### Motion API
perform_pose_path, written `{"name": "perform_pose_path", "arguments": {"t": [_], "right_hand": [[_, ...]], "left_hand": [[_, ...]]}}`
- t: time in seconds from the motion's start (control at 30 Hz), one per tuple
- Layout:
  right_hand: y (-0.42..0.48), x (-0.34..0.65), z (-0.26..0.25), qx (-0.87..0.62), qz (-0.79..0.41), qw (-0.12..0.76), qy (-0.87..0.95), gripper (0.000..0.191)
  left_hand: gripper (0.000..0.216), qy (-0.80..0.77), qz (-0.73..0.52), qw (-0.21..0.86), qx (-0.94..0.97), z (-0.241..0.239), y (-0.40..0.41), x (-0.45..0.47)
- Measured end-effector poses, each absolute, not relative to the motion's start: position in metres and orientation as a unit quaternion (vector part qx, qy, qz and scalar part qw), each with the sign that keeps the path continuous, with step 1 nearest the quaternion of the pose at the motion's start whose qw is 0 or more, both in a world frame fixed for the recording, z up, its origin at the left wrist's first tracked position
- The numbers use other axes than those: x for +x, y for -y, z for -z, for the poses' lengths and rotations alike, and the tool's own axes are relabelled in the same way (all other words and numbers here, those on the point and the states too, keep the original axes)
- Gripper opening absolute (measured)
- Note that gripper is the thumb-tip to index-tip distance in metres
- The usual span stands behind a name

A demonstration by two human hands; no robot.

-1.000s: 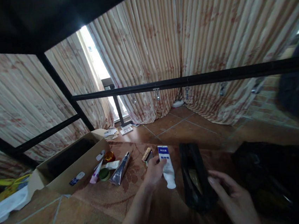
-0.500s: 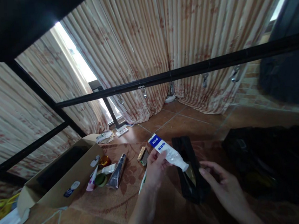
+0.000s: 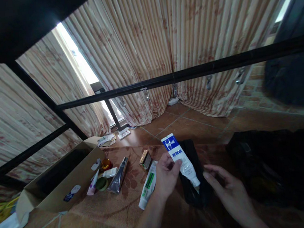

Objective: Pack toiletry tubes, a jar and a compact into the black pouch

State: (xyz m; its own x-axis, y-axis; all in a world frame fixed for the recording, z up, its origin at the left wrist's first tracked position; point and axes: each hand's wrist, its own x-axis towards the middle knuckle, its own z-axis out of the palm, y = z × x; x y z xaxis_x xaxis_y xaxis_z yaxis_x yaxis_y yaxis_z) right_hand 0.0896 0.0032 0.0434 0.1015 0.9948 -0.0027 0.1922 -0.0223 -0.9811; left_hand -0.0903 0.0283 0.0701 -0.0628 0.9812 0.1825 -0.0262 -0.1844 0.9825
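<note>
Now, white tube [image 3: 189, 169] in the pinch of left hand [image 3: 167, 177] over open black pouch [image 3: 192, 198], pouch edge [image 3: 207, 192] likewise in right hand [image 3: 228, 189].

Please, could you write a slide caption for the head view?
The left hand holds a blue-and-white tube over a black pouch, the right hand at the pouch's edge.

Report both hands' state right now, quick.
Left hand: closed, holding the blue-and-white tube over the black pouch.
Right hand: thumb and fingers appear closed on the pouch's near-right edge.
</note>
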Motion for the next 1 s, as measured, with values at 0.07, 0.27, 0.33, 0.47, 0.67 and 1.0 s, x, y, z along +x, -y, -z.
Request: {"name": "perform_pose_path", "arguments": {"t": [0.07, 0.27, 0.33, 0.47, 0.67, 1.0], "right_hand": [[-0.003, 0.089, -0.043, -0.568, -0.423, 0.474, 0.523, 0.044], [-0.003, 0.088, -0.044, -0.558, -0.394, 0.485, 0.545, 0.043], [-0.003, 0.088, -0.044, -0.557, -0.397, 0.482, 0.548, 0.043], [-0.004, 0.089, -0.042, -0.557, -0.398, 0.480, 0.549, 0.042], [-0.006, 0.090, -0.039, -0.552, -0.386, 0.487, 0.555, 0.042], [-0.007, 0.089, -0.040, -0.558, -0.388, 0.489, 0.546, 0.042]], "left_hand": [[0.025, -0.461, -0.568, 0.440, 0.521, -0.069, -0.030, -0.091], [0.025, -0.482, -0.540, 0.400, 0.563, -0.072, -0.032, -0.090], [0.027, -0.509, -0.506, 0.376, 0.586, -0.072, -0.032, -0.090], [0.029, -0.570, -0.411, 0.299, 0.645, -0.072, -0.032, -0.090], [0.024, -0.628, -0.266, 0.180, 0.709, -0.081, -0.030, -0.087], [0.024, -0.575, -0.327, 0.230, 0.714, -0.072, -0.033, -0.090]]}}
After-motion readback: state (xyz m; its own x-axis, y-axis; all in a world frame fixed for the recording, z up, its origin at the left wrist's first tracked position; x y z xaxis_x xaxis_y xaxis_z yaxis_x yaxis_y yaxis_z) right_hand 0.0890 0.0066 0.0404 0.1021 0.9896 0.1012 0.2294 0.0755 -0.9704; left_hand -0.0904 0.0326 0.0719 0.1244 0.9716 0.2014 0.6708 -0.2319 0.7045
